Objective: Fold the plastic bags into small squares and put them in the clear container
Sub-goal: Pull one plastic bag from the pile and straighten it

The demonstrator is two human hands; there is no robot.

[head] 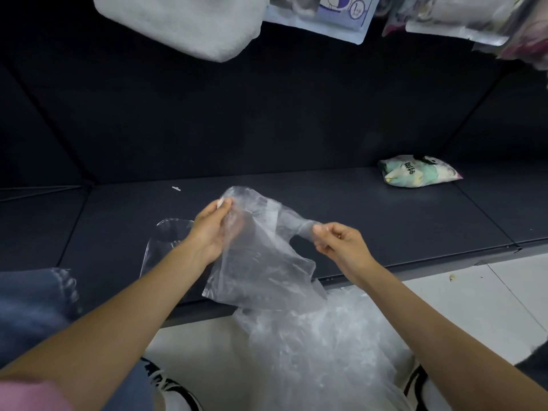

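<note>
- Head view: the left hand pinches one upper corner of a clear plastic bag; the right hand grips its twisted other handle, holding it above the dark shelf.
- A clear container sits just behind the left wrist; its contents cannot be told.
- A heap of plastic bags lies below the hands on pale floor tiles.

Both forearms are bare up to the hands, left hand and right hand. A pink sleeve shows at the lower left corner of the frame. Blue jeans cover the leg at left. White shoes with black stripes sit along the bottom edge.
</note>
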